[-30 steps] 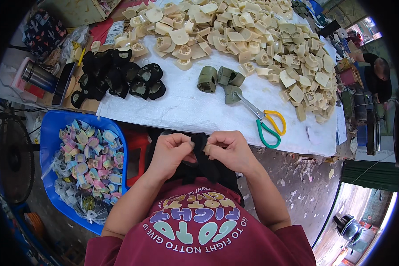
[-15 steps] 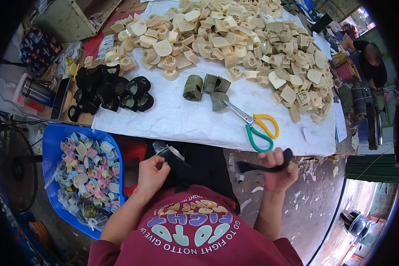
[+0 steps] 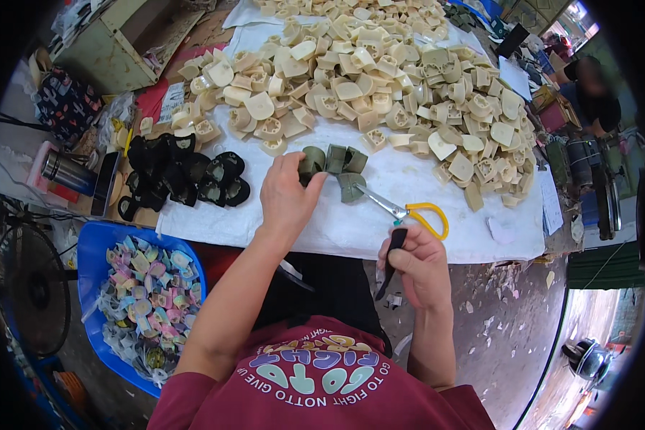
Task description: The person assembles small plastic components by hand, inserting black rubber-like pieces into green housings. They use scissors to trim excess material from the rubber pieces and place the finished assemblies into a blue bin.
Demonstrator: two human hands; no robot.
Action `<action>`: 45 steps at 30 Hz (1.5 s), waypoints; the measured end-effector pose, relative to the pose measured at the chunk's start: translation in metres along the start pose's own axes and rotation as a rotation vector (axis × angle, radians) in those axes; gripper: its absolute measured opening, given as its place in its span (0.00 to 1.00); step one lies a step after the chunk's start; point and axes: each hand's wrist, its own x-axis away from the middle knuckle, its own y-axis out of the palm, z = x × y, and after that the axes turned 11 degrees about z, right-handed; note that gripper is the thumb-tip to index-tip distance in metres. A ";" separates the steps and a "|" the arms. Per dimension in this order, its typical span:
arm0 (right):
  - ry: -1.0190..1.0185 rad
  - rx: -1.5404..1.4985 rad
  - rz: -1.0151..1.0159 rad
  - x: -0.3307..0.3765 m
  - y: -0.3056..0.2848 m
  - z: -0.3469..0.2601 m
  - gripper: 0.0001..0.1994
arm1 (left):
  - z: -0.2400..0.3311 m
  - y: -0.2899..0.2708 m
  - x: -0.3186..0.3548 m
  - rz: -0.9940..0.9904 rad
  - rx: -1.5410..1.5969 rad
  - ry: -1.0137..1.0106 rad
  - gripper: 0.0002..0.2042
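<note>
My left hand (image 3: 291, 192) reaches onto the table with thumb and fingers closed around an olive-green shoe heel (image 3: 313, 162). Beside it several more olive-green shoe heels (image 3: 347, 158) stand close together. My right hand (image 3: 419, 264) pinches a narrow black strip (image 3: 388, 271) that hangs down at the table's front edge. Just above that hand lie scissors (image 3: 401, 211) with one yellow and one green handle, the green one mostly covered by the hand. Their blade tips touch the nearest olive-green heel.
Beige heels (image 3: 365, 86) are heaped across the back of the white-covered table. Black heels (image 3: 183, 172) lie at the left, near a steel flask (image 3: 68, 170). A blue tub (image 3: 97, 251) of pastel pieces stands below left, beside a fan (image 3: 29, 279). Another person (image 3: 591, 97) sits far right.
My left hand has gone from my lap up to the olive-green heel and closed around it. The right hand has moved slightly left with the black strip, which now hangs downward.
</note>
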 end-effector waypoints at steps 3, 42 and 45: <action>0.038 -0.045 0.037 0.004 -0.006 0.005 0.09 | -0.017 -0.002 -0.004 -0.125 0.509 -0.512 0.18; -0.759 0.814 -0.218 -0.047 0.079 0.082 0.09 | -0.029 -0.121 0.039 -0.097 1.498 -1.055 0.17; -0.654 0.668 -0.136 -0.036 0.070 0.067 0.08 | -0.029 -0.117 0.047 -0.154 1.433 -1.018 0.20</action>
